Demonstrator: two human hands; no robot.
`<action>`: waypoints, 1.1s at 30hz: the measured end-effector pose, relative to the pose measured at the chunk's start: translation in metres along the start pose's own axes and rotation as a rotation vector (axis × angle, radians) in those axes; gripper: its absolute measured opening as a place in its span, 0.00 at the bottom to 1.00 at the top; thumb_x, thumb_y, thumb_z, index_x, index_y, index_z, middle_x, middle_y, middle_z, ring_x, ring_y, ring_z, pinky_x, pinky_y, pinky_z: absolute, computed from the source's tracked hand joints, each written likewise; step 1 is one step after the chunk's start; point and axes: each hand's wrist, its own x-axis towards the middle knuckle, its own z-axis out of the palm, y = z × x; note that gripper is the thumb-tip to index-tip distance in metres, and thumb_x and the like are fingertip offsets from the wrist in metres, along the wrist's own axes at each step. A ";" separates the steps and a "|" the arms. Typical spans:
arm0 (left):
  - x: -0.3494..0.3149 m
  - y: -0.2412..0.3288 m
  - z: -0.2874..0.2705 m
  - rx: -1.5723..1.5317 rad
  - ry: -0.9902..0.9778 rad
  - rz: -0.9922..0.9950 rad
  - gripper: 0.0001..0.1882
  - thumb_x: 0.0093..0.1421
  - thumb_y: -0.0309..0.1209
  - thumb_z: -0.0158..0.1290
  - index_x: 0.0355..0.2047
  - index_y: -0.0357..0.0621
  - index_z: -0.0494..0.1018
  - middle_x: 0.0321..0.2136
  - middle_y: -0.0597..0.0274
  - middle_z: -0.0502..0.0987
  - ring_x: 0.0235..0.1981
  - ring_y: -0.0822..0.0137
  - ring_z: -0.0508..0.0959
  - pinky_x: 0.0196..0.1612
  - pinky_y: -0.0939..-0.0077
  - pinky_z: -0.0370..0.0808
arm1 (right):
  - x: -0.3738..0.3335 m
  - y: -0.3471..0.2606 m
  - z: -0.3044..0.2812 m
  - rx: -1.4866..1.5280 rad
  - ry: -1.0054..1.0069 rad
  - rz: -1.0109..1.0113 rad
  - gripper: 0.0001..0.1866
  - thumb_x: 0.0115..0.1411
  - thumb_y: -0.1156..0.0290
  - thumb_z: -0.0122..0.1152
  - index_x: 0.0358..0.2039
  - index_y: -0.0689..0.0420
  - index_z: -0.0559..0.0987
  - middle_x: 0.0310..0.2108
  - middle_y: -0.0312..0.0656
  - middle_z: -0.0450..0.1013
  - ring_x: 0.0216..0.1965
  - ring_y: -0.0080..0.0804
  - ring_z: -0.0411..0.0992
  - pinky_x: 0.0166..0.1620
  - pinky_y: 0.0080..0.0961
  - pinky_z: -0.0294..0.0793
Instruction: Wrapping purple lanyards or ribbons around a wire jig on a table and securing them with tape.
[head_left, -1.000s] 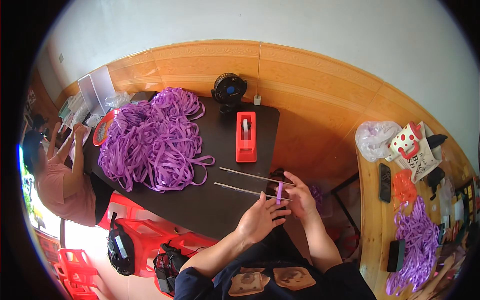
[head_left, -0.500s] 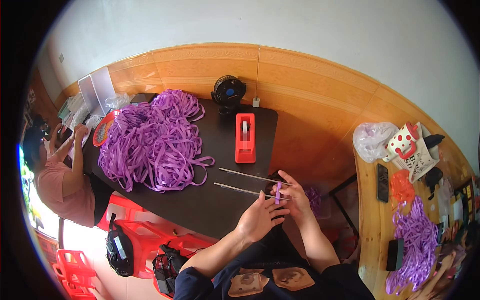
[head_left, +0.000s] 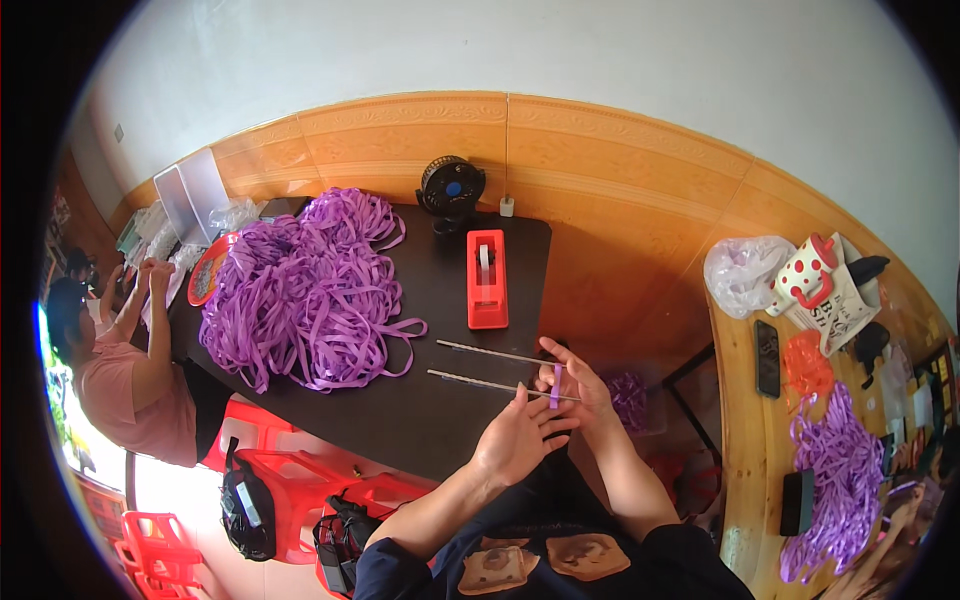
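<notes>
Two thin metal rods (head_left: pixel 480 381) stick out side by side over the dark table's right edge, a gap between them. A short band of purple ribbon (head_left: pixel 557 386) spans the rods near their right ends. My right hand (head_left: pixel 590 395) is bent around that end, holding the ribbon, its index finger raised; part of its grip is hidden. My left hand (head_left: pixel 510 442) lies palm up just below, fingers stretched and apart, the thumb tip against the lower rod. A large heap of purple ribbon (head_left: pixel 310 290) covers the table's left part.
On the dark table (head_left: pixel 440 430) stand a red tape dispenser (head_left: pixel 487 280) and a black fan (head_left: pixel 451 190). A wooden table (head_left: pixel 745 450) at right bears a phone (head_left: pixel 767 358), a dotted cup (head_left: pixel 803 278) and more ribbon (head_left: pixel 835 480). Red chairs (head_left: pixel 290 490) and another person (head_left: pixel 135 390) are at left.
My right index finger has shifted slightly left, toward the upper rod. The rods and left hand keep nearly the same place. The person at left has raised their hands a little.
</notes>
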 end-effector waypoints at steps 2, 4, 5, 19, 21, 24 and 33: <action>0.001 0.000 0.002 0.004 -0.002 -0.002 0.37 0.66 0.57 0.27 0.61 0.35 0.53 0.58 0.52 0.62 0.57 0.56 0.64 0.55 0.62 0.60 | 0.001 -0.003 0.000 -0.040 0.047 0.013 0.27 0.60 0.64 0.57 0.59 0.57 0.64 0.29 0.40 0.69 0.36 0.33 0.69 0.43 0.28 0.69; 0.000 0.000 0.001 0.007 -0.001 -0.002 0.37 0.66 0.57 0.27 0.61 0.35 0.53 0.58 0.52 0.62 0.57 0.56 0.64 0.55 0.62 0.60 | 0.001 -0.004 0.000 -0.077 0.092 0.029 0.27 0.60 0.67 0.57 0.58 0.57 0.64 0.28 0.40 0.69 0.35 0.32 0.69 0.42 0.27 0.69; 0.000 0.000 0.000 0.002 0.003 -0.001 0.37 0.66 0.57 0.27 0.61 0.35 0.53 0.58 0.52 0.62 0.57 0.56 0.64 0.55 0.62 0.60 | 0.001 -0.005 0.001 -0.123 0.134 0.045 0.26 0.59 0.70 0.57 0.58 0.57 0.65 0.27 0.40 0.69 0.35 0.32 0.69 0.41 0.26 0.70; 0.000 0.000 0.001 0.004 0.003 0.004 0.38 0.66 0.57 0.27 0.61 0.35 0.53 0.58 0.51 0.62 0.58 0.54 0.63 0.56 0.61 0.59 | -0.006 0.003 -0.009 0.076 -0.070 -0.101 0.34 0.58 0.75 0.56 0.64 0.55 0.56 0.39 0.52 0.74 0.43 0.41 0.75 0.48 0.34 0.74; 0.000 0.000 0.003 0.010 0.025 -0.002 0.38 0.66 0.57 0.28 0.60 0.35 0.54 0.58 0.51 0.62 0.57 0.55 0.63 0.56 0.62 0.60 | -0.007 0.002 -0.001 0.088 -0.074 -0.094 0.35 0.57 0.74 0.57 0.64 0.56 0.56 0.41 0.53 0.74 0.43 0.42 0.75 0.48 0.34 0.75; 0.000 0.000 0.004 0.001 0.018 0.009 0.38 0.66 0.57 0.29 0.60 0.35 0.56 0.57 0.51 0.63 0.57 0.55 0.64 0.55 0.62 0.61 | 0.002 0.005 -0.032 -0.063 -0.170 -0.063 0.38 0.57 0.72 0.58 0.65 0.56 0.52 0.46 0.58 0.71 0.49 0.48 0.72 0.52 0.39 0.73; 0.000 -0.002 0.002 0.013 0.033 0.010 0.31 0.66 0.53 0.35 0.56 0.38 0.60 0.50 0.53 0.68 0.54 0.56 0.66 0.53 0.63 0.63 | -0.014 -0.001 -0.009 0.033 -0.171 -0.092 0.42 0.57 0.61 0.62 0.65 0.57 0.49 0.48 0.59 0.70 0.50 0.47 0.71 0.54 0.41 0.71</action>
